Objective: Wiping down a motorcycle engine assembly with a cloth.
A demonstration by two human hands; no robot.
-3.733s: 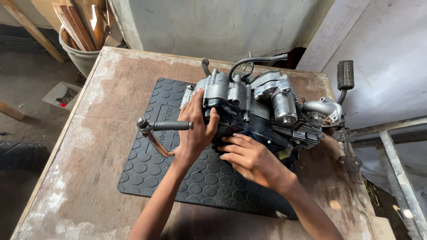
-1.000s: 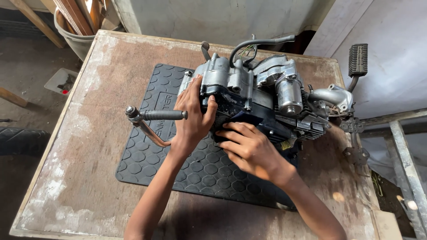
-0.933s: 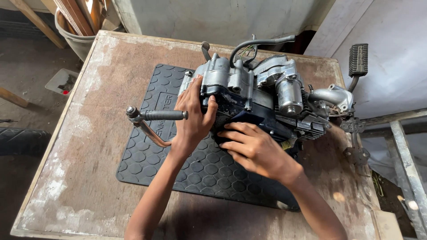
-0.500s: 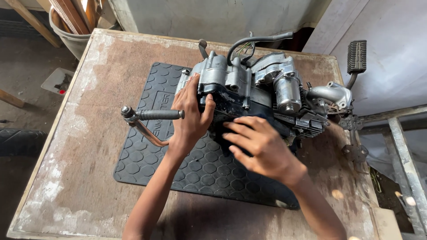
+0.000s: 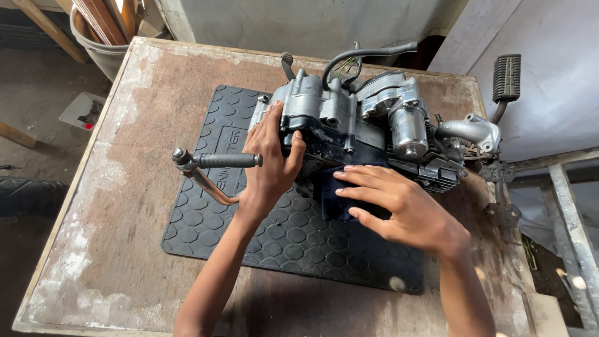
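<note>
At 11 o'clock, grey bucket (image 5: 100,47) crammed with upright wooden slats (image 5: 109,15). At centre, motorcycle engine (image 5: 362,125) on black rubber mat (image 5: 281,243), long axis running 9 to 3, kick lever (image 5: 212,165) pointing toward 9. Left hand (image 5: 271,162) clasping engine's near-left casing; right hand (image 5: 399,206) flat, fingers spread loose, over dark cloth (image 5: 334,200).

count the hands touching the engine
2. The left hand grips the left end of the grey metal motorcycle engine by its casing. The right hand lies flat, pressing a dark blue cloth against its lower front. No other hands show.
</note>
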